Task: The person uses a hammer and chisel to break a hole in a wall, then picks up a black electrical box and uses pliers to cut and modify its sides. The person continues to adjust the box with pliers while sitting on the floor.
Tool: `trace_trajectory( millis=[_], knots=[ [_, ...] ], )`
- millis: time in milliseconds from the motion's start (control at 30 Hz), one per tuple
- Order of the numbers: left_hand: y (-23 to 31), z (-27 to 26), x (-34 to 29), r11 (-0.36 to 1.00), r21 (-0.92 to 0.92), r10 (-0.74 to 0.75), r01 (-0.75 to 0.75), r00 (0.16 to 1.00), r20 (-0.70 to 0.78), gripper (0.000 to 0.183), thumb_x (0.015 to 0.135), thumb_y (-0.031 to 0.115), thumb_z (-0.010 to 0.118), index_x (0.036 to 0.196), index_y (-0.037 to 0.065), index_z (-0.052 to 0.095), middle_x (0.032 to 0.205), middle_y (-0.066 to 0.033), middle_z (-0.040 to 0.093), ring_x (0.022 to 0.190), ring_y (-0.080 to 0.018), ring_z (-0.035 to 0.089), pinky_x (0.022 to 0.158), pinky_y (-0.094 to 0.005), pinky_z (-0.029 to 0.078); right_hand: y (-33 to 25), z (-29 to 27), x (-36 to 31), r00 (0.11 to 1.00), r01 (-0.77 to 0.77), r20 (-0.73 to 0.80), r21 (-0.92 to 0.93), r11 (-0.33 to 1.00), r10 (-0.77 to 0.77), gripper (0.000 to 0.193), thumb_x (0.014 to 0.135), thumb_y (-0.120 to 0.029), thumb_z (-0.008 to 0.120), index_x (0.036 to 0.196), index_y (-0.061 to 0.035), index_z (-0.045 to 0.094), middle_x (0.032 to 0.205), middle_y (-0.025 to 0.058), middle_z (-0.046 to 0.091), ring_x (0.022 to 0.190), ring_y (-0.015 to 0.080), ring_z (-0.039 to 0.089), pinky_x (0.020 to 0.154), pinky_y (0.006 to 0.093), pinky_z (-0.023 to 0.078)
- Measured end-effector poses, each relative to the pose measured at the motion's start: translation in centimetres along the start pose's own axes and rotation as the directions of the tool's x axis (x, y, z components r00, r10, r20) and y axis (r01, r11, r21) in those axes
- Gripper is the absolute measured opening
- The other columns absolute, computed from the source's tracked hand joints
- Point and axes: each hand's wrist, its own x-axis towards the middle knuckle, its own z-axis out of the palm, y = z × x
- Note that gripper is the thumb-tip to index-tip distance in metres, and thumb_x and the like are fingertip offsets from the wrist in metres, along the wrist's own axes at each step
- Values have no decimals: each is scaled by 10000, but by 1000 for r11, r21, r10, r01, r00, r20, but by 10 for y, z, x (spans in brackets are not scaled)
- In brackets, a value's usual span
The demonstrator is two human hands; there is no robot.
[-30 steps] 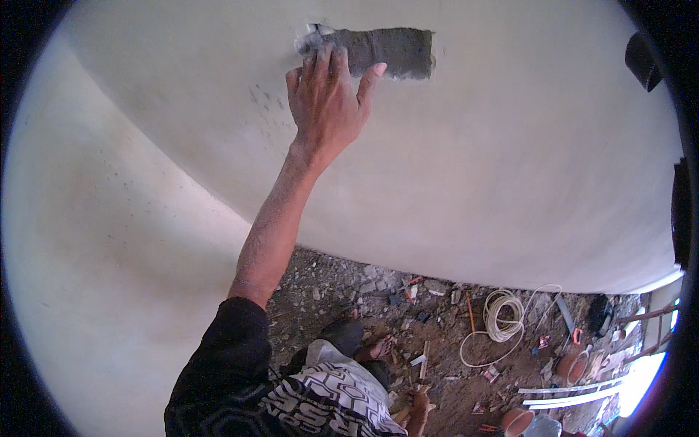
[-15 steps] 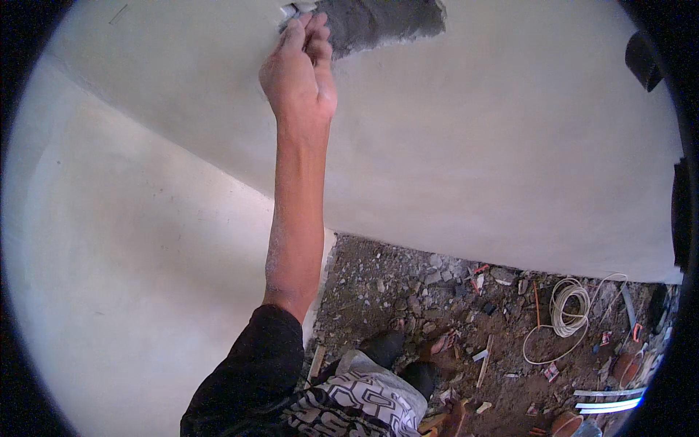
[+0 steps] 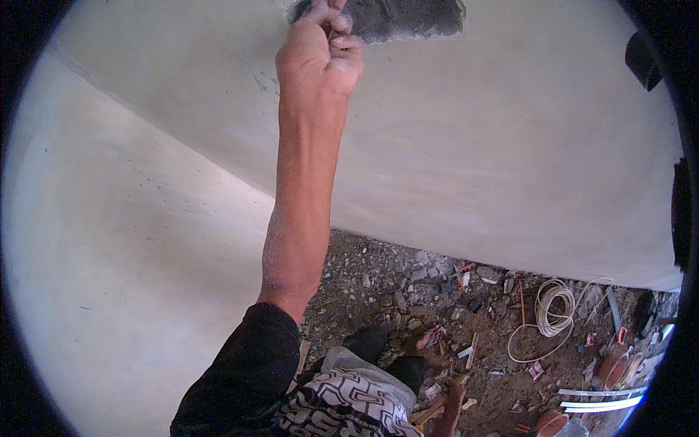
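Observation:
My left hand (image 3: 320, 47) is raised against the pale plastered wall (image 3: 466, 146), at the left end of a rough dark grey cement patch (image 3: 408, 18). Its fingers are curled together in a grip, and whatever they hold is hidden behind them at the top edge. Low in the view, my right hand (image 3: 453, 404) shows only in part, down beside my body. A yellowish piece like wood (image 3: 431, 412) lies against it; whether the fingers hold it cannot be made out.
A second wall (image 3: 145, 240) meets the first in a corner on the left. Rubble-strewn ground (image 3: 408, 284) lies below, with a coiled pale cable (image 3: 555, 309), an orange-handled saw (image 3: 615, 317), white strips (image 3: 601, 404) and a reddish-brown bucket (image 3: 551, 422).
My left hand has shifted up and slightly right along the cement patch. The whitish bit showing beside its fingertips is less visible now. My right hand shows a little more.

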Motion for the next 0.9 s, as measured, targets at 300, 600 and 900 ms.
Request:
trace_trajectory(
  millis=[300, 600, 900],
  knots=[
    [17, -37, -17, 986, -151, -15, 77, 928, 373, 355, 1051, 215, 461, 1309, -18, 534, 1117, -114, 655, 723, -119, 532, 574, -227, 446, -13, 8, 10, 995, 83, 57, -76, 994, -79, 267, 795, -169, 809, 897, -77, 581, 731, -4, 608, 616, 105, 563, 529, 274, 443],
    [-139, -101, -198, 671, 674, -447, 308, 894, 37, 252, 972, 310, 607, 912, 67, 641, 808, 3, 621, 656, -67, 536, 572, -259, 442, -58, 17, 15, 978, 198, 117, -229, 953, -175, 285, 785, -184, 826, 888, -79, 582, 728, -14, 601, 624, 101, 558, 541, 271, 443],
    [-335, -239, -381, 339, 724, -834, 601, 549, -65, 441, 988, 438, 562, 1152, 30, 601, 932, -119, 664, 893, -268, 632, 816, -432, 489, -149, 61, -31, 921, 383, 140, -168, 908, -363, 253, 821, -161, 793, 931, -74, 582, 733, -26, 598, 610, 84, 541, 520, 263, 439]
  ],
)
